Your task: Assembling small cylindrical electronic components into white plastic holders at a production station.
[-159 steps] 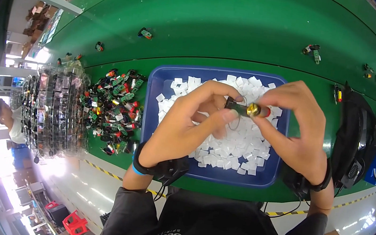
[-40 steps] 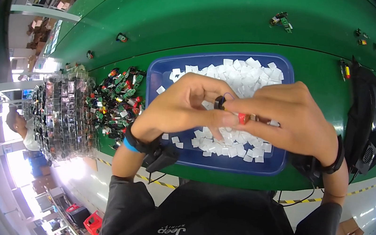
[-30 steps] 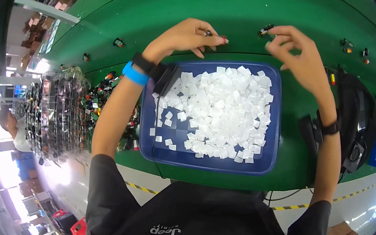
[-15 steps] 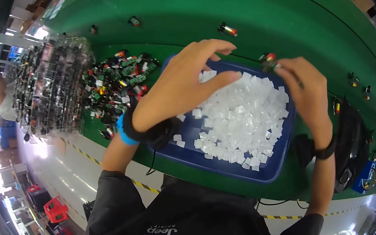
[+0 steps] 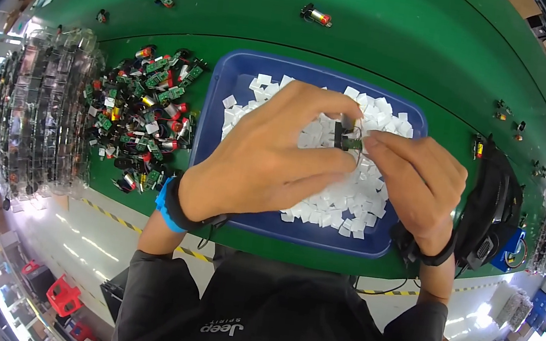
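A small circuit-board part (image 5: 351,143) with a black end piece is pinched between thumb and fingers of my right hand (image 5: 420,179). My left hand (image 5: 273,146) is spread around the part from the left, its thumb and forefinger apart on either side of it. I see no firm grip by the left hand. Both hands are above a blue tray (image 5: 211,104) of small white squares (image 5: 390,120), which look like foam or plastic pads. Part of the pile is hidden under my hands.
Left of the tray lies a heap of circuit boards with small motors (image 5: 146,112). Beyond it stand stacked clear trays (image 5: 36,112). One motor assembly (image 5: 317,16) sits at the far side of the green table (image 5: 240,0). A black bag (image 5: 490,199) is at right.
My right hand has brought the part leftward and down over the tray. The left hand has moved in around it. The whole view has shifted a little.
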Action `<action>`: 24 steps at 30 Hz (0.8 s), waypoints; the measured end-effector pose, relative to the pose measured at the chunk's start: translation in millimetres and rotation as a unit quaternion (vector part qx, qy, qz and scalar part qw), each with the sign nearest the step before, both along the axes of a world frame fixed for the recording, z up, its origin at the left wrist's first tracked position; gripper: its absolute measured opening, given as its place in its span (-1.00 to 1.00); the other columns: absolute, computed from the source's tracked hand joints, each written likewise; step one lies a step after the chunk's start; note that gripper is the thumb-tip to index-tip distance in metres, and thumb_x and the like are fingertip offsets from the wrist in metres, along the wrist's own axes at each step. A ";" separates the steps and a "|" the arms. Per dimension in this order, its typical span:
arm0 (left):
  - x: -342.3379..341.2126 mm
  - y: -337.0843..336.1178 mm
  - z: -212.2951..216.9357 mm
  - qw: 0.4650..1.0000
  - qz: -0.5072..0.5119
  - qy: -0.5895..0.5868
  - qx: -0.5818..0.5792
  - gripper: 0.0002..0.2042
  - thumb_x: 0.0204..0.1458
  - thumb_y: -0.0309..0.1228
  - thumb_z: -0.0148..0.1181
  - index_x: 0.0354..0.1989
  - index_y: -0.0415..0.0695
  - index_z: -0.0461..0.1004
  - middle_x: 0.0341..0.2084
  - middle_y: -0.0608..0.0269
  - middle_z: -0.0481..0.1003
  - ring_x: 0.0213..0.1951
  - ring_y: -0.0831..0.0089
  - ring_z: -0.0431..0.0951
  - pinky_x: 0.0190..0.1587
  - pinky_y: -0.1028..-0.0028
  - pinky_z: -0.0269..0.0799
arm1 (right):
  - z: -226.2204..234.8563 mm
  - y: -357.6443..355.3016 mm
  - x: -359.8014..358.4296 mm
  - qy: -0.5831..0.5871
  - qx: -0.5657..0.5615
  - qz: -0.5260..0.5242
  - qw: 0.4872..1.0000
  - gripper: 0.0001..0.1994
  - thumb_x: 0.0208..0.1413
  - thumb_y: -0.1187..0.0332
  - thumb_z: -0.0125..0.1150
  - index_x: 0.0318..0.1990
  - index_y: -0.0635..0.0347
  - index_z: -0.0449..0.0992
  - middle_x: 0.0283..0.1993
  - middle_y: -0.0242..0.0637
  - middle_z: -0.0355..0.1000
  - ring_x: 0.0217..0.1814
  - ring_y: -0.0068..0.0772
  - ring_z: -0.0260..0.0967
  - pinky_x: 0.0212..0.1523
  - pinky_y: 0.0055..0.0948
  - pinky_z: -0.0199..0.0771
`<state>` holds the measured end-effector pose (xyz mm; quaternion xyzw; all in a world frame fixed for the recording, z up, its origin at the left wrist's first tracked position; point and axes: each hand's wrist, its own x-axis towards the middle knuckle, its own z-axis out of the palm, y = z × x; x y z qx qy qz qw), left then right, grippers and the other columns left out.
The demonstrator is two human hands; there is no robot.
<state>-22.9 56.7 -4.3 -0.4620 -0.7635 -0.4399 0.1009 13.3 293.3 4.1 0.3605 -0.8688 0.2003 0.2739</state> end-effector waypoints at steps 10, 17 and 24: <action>-2.3 -6.0 0.4 0.744 -0.096 -0.657 0.080 -0.75 0.24 -0.43 0.20 0.01 -0.30 0.47 -0.24 0.14 0.59 -0.24 0.50 0.57 -0.34 0.47 0.61 | -1.6 -6.9 10.4 0.015 -0.026 0.013 0.999 -0.72 -0.32 0.51 0.37 -0.31 0.33 0.64 -0.26 -0.20 0.59 -0.40 -0.35 0.51 -0.50 -0.48 0.50; 8.6 1.3 -3.4 0.820 -0.043 -0.557 0.122 -0.71 0.19 -0.38 0.29 -0.03 -0.33 0.50 -0.33 0.17 0.60 -0.32 0.51 0.61 -0.41 0.51 0.60 | -6.4 -8.8 8.9 -0.100 -0.077 -0.039 0.991 -0.81 -0.05 0.56 0.38 -0.23 0.34 0.58 -0.20 -0.19 0.58 -0.26 -0.35 0.55 -0.39 -0.49 0.57; 11.2 3.9 3.0 0.873 0.043 -0.485 0.040 -0.69 0.15 -0.48 0.31 0.02 -0.34 0.48 -0.25 0.09 0.62 -0.24 0.48 0.63 -0.37 0.51 0.61 | -14.0 -11.4 7.7 -0.445 -0.341 -0.064 0.826 -0.90 0.23 0.50 0.24 -0.15 0.32 0.51 -0.16 -0.28 0.50 -0.18 -0.56 0.47 -0.37 -0.55 0.58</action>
